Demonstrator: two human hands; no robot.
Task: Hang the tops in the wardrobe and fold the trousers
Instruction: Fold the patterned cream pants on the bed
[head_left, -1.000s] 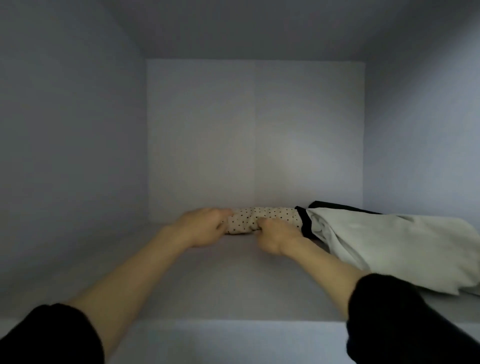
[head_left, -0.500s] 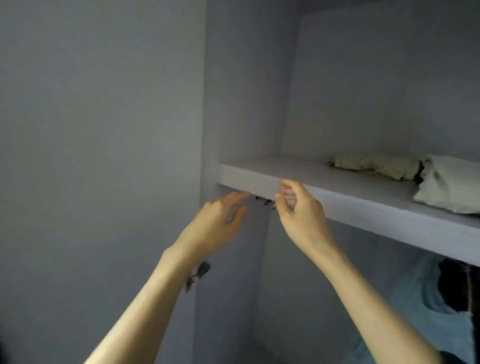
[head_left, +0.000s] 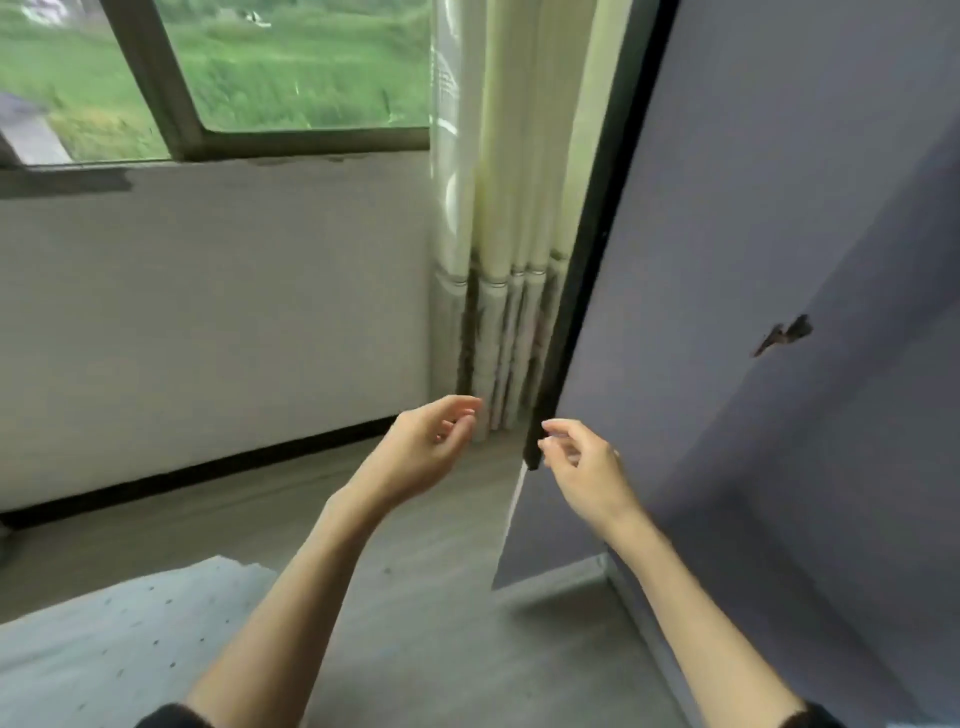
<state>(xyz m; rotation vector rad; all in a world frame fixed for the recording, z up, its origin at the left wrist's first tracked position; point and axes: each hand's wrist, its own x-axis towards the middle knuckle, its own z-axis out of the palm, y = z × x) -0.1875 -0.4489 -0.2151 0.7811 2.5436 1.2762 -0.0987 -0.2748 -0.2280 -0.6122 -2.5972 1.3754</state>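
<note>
Grey-violet wardrobe door (head_left: 753, 260) stands open, its dark edge just beside the right hand (head_left: 587, 465); a small dark fitting (head_left: 784, 335) on it is blurred, perhaps a hinge. Both hands are empty, fingers loosely curled, left hand (head_left: 423, 449) nearby. No tops or trousers show. Left of the door: curtain (head_left: 498, 208), window (head_left: 218, 78), bare grey floor (head_left: 441, 623), and a dotted bedsheet (head_left: 114, 639) cut off low.

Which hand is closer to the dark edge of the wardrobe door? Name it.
The right hand: its fingertips sit right beside the wardrobe door's dark edge. The left hand hangs further left, over the floor, with empty, loosely curled fingers.
</note>
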